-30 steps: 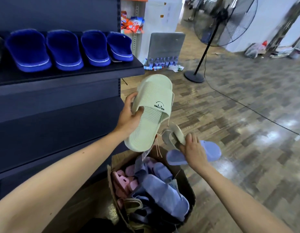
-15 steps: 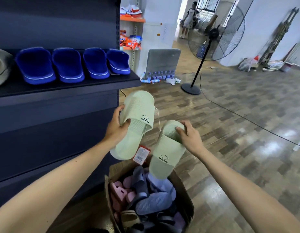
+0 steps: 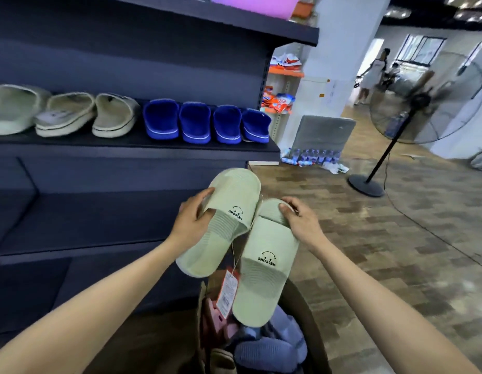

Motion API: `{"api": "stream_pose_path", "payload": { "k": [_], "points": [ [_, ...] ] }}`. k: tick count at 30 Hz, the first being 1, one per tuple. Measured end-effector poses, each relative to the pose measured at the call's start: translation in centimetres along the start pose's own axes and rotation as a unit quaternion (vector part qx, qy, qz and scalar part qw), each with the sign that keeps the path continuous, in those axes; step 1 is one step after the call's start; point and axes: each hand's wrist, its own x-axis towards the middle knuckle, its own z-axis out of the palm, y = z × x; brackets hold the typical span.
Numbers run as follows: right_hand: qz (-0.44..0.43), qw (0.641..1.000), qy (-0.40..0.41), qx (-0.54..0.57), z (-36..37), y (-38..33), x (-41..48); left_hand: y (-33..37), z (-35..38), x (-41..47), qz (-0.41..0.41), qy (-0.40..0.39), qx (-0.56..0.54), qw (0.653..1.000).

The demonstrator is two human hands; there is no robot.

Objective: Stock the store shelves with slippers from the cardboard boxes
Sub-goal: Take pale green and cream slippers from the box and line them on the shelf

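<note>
I hold a pair of pale green slippers printed WELCOME above the cardboard box [image 3: 314,317]. My left hand [image 3: 192,218] grips the left slipper [image 3: 226,220] by its strap. My right hand [image 3: 299,221] grips the toe end of the right slipper [image 3: 264,268], which hangs heel down. A red price tag [image 3: 226,291] dangles on a string between them. The box holds several lilac, pink and beige slippers [image 3: 264,349]. The dark shelf [image 3: 131,143] at chest height carries three cream slippers [image 3: 72,114] and several blue slippers [image 3: 204,122]. A lower shelf [image 3: 80,225] beside my left hand is bare.
A standing fan [image 3: 423,103] with a round base [image 3: 366,184] and a trailing cable is on the wooden floor to the right. Water bottles [image 3: 312,156] lie by a grey panel near a white pillar. A person [image 3: 372,74] stands far back. A pink object [image 3: 253,5] tops the upper shelf.
The view has tilted up, bringing cream slippers and the upper shelf into sight. Both hands with the green pair have come closer together and a little higher above the box.
</note>
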Motion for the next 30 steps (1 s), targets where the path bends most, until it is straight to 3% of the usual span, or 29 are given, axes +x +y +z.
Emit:
{"api": "stream_pose_path", "payload": {
  "k": [4,12,25,30],
  "points": [
    [-0.041,0.998,-0.048,0.018,4.0,-4.6,1.0,-1.2,-5.2,-1.5,-0.044,0.121,0.064,0.990],
    [-0.077,0.980,-0.156,0.094,14.9,-15.9,1.1,-4.0,-18.8,-5.0,-0.091,0.260,0.087,0.957],
    [-0.140,0.946,-0.265,0.126,39.0,-36.9,-1.0,-13.2,-46.6,-12.4,-0.124,0.326,0.228,0.909],
    [-0.165,0.937,-0.276,0.135,45.1,-43.9,0.9,-14.9,-55.0,-11.0,-0.117,0.391,0.210,0.889]
  ]
}}
